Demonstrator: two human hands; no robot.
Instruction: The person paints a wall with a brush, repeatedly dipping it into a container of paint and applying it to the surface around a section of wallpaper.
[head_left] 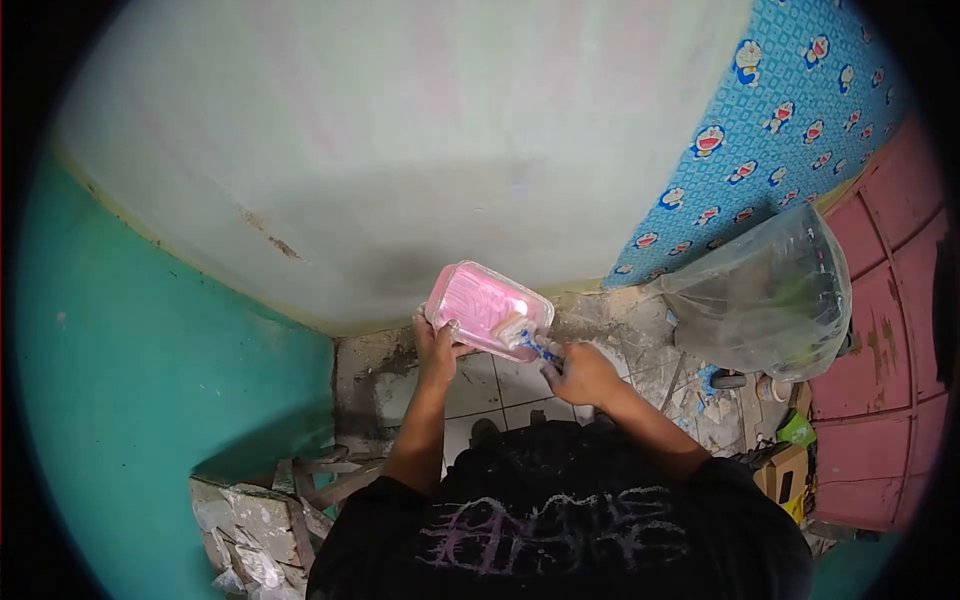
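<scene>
Whitish wall (400, 120) with faint pink streaks rises ahead in the head view, meeting a green wall (120, 280) on the left and blue patterned wallpaper (760, 110) on the right, with a worn pink panel (870, 330) at the far right edge. Below, the tiled floor (470, 398) is stained and dusty, with debris along its right side. Held above the floor, near the foot of the whitish wall, is a pink tray (441, 289) with pink paint (472, 302) spread over its inside. The left hand (437, 347) grips the tray at its near left corner, thumb over the rim. The right hand (583, 373) is closed around the blue handle of a small roller (513, 330), whose pale head rests in the near right corner of the tray. Toward the floor's right edge stands a cloudy plastic sheet (765, 300) draped over something hard to make out, with a cardboard box (785, 472) nearer the person. By the near left corner of the floor sits a paint-spattered block (250, 525), partly cut off from view.
</scene>
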